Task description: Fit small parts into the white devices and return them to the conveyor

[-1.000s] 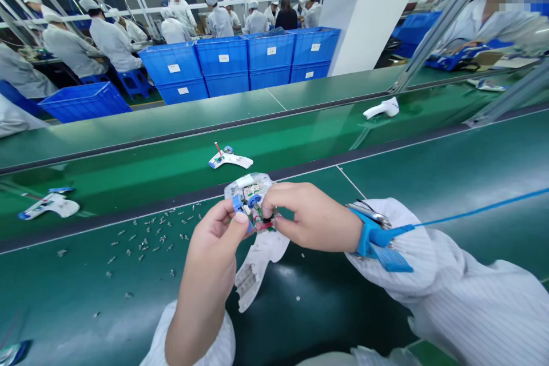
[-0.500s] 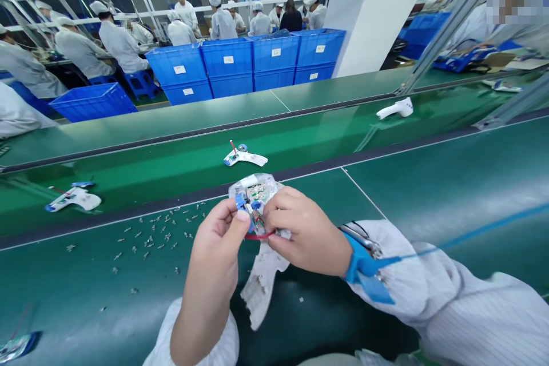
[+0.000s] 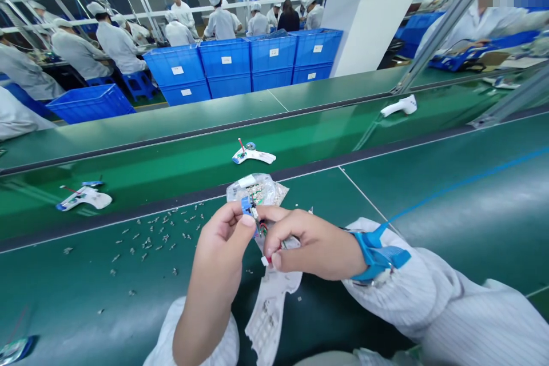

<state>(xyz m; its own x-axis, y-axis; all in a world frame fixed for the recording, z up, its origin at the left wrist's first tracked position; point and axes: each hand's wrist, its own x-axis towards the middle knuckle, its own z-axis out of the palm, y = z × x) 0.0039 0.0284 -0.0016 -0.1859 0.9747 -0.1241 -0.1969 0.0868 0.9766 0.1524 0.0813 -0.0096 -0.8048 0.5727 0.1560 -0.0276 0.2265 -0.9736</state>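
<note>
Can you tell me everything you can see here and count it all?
wired blue part: one, blue with thin wires, between the hands
clear plastic bag: one, see-through, just above the hands
white strip: one, white, hanging below the hands
metal bits: lots, silver, scattered left of the hands
white plastic pieces: three, white and blue, on the far belt
blue crates: about nine, blue, stacked at the back
workers: many, white coats, behind and beside the belts
wrist strap: one, blue, on the right wrist
blue cord: one, blue, running from the strap
left hand: one, white sleeve, pinching the wired blue part
right hand: one, white striped sleeve, pinching the wires
</note>
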